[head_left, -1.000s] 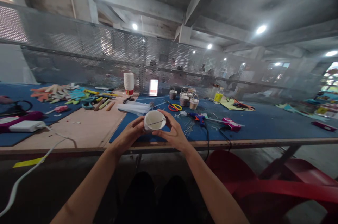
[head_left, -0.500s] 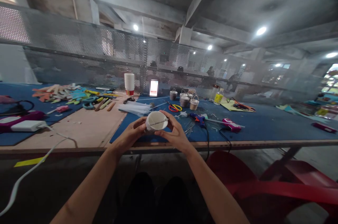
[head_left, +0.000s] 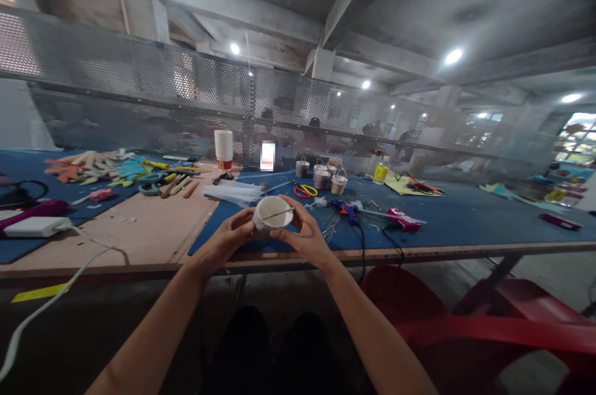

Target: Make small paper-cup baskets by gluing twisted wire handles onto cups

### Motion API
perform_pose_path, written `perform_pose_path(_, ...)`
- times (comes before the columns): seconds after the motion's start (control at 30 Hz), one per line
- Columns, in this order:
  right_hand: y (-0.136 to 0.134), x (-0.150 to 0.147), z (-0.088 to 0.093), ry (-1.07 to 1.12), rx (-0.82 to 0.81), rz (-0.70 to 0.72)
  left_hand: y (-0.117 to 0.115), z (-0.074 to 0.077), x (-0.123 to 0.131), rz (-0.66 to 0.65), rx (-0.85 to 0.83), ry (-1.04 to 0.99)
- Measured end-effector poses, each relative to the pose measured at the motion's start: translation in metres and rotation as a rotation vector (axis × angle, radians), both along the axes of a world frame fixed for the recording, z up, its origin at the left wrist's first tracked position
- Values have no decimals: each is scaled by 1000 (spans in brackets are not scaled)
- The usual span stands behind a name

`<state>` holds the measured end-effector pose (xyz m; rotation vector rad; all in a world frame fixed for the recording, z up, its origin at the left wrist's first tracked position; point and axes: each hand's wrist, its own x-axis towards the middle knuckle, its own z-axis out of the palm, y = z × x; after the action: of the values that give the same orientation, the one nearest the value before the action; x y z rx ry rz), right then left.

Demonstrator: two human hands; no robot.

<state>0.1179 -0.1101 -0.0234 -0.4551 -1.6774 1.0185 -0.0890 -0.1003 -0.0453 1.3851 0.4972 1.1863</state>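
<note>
A whitish cup (head_left: 274,213) is held up near the table's front edge, its open top tilted toward me. A thin wire or stick lies across its mouth. My left hand (head_left: 231,235) grips the cup's left side, and my right hand (head_left: 305,232) holds it from the right, fingers behind the rim and thumb low in front. Behind the cup are red-and-yellow scissors (head_left: 305,191) and clear plastic sheets (head_left: 233,192). Several small buckets with wire handles, one of them a tan bucket (head_left: 339,183), stand farther back.
A blue glue gun (head_left: 347,211) and a pink glue gun (head_left: 404,219) lie to the right, their cords hanging over the edge. Stacked paper cups (head_left: 224,148), a white adapter (head_left: 35,227) and tools are leftward. Red chairs (head_left: 405,299) stand below right.
The whole view has shifted slightly, so the table items appear a little farther left. Both hands still hold the cup in nearly the same pose.
</note>
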Motion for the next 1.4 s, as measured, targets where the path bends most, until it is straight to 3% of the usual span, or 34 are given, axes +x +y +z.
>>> perform_pose_path(0.7,4,-8,4,36,-44,-48,-2,1,2,-19,9,-28)
perform_pose_path(1.03,11,-12,4,138,-148,-37,0,0,1,42,-13,1)
perform_pose_path(1.4,9,-21,10,108,-223,-150,0,2,2,73,-20,-53)
